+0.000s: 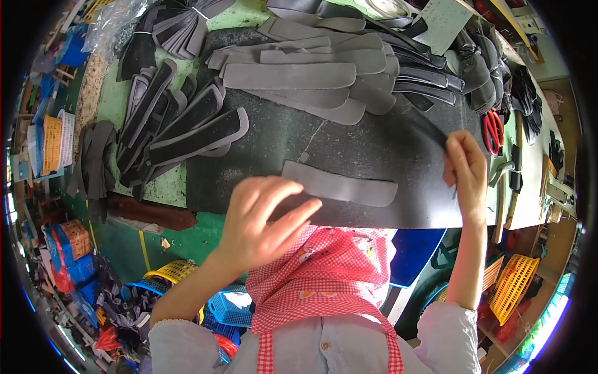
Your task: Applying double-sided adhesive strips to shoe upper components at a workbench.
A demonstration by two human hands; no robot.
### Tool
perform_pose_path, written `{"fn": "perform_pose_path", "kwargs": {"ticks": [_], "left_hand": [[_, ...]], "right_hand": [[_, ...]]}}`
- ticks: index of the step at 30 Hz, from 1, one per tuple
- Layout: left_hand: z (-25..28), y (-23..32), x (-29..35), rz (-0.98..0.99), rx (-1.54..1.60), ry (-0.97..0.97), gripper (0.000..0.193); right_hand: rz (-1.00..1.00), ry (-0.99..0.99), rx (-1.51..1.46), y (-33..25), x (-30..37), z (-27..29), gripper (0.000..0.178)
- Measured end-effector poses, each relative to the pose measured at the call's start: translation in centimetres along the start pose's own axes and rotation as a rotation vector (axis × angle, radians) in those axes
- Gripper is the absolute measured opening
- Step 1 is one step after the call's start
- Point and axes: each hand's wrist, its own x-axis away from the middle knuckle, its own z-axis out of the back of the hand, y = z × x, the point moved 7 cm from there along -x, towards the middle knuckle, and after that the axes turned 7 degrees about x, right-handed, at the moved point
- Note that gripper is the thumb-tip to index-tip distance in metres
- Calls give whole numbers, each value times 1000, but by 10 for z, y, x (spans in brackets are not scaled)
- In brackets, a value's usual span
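Note:
A grey strip of leather-like material lies flat on the black work mat near the table's front edge. Over the strip's left end hovers my left hand, fingers apart and holding nothing that I can see. Farther right, my right hand is closed in a pinch on a dark strip, which is blurred and slants toward the back left. Beyond both hands lies a pile of grey strips, with black edged strips at its right.
Bundles of black and grey pieces crowd the table's left. Red-handled scissors and a hammer lie at the right. Tied black pieces stand behind them. Below the table are yellow and blue baskets.

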Motion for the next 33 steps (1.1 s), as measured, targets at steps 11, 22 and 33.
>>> {"fn": "perform_pose_path", "kwargs": {"ticks": [11, 22, 33], "left_hand": [[-27, 6, 34, 167, -127, -214, 54], [-27, 4, 39, 139, -210, -159, 46], [-24, -1, 27, 152, -176, -184, 64]], "right_hand": [[61, -486, 132, -65, 37, -106, 29], [248, -297, 401, -68, 35, -154, 15], [292, -187, 520, -73, 44, -129, 20]]}}
